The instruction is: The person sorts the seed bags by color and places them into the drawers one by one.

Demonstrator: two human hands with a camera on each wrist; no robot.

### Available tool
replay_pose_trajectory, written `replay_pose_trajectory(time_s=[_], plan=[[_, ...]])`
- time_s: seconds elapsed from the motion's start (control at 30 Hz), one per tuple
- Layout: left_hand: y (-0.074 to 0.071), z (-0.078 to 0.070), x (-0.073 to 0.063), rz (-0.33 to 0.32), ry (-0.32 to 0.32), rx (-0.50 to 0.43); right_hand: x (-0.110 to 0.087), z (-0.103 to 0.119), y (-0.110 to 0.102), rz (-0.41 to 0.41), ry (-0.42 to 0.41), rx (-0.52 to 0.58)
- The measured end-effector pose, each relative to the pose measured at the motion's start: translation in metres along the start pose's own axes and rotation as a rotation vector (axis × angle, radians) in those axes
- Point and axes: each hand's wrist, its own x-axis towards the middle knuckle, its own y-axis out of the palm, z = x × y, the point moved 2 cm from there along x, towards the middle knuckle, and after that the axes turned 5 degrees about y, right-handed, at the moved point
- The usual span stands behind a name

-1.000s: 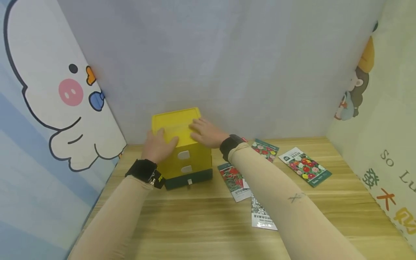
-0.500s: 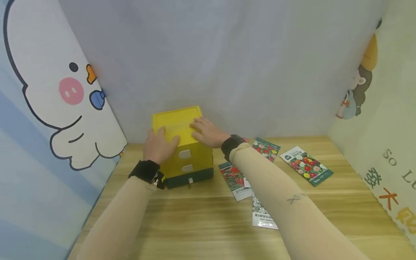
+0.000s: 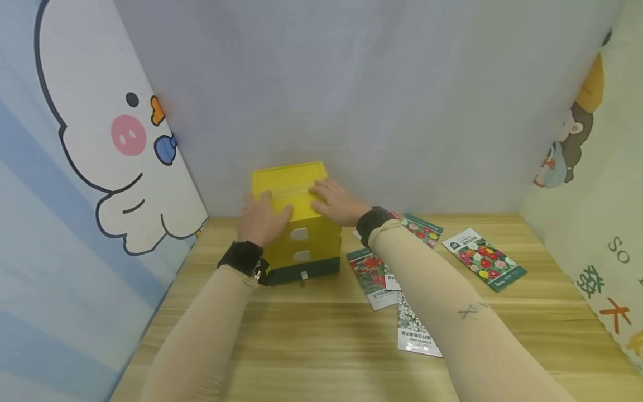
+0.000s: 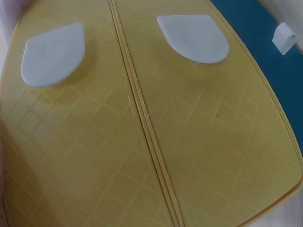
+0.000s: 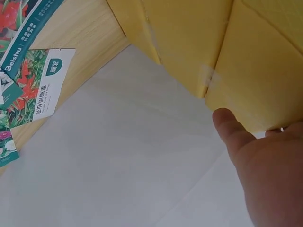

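A yellow drawer box [image 3: 324,237] stands against the grey backdrop at the left of the wooden table. Two white half-round pulls [image 3: 299,234] sit on its front, above a dark green bottom drawer [image 3: 321,269] with a small white knob. My left hand [image 3: 262,220] rests on the box's upper left edge with fingers spread. On the top right side lies my right hand [image 3: 341,205], its fingers extended over the lid. In the left wrist view the yellow fronts [image 4: 94,137] fill most of the picture. The right wrist view has my right thumb [image 5: 232,132] by a yellow corner.
Several flower seed packets lie right of the box: a red-flower one [image 3: 372,279], a white-flower one [image 3: 414,326] partly under my right forearm, another [image 3: 424,229] behind it. A mixed-colour packet [image 3: 487,259] lies apart at the right. Printed cloth walls [image 3: 80,223] enclose the table.
The head view has turned a little, so the scene sits further right. Both hands stay in the same places on the yellow drawer box.
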Motion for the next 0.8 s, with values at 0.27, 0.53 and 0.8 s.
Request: replay_pose_trajectory(time_s=[0.27,0.53,0.8], plan=[[0.007,-0.005,0.003,0.004,0.002,-0.008,-0.005,-0.006,-0.004,0.003,0.005,0.002],[0.009,-0.018,0.003,-0.002,0.011,-0.021,-0.010,-0.016,-0.013,0.019,-0.001,0.004],[0.011,-0.022,0.002,0.026,0.011,-0.038,-0.014,-0.018,-0.014,-0.003,0.002,-0.004]])
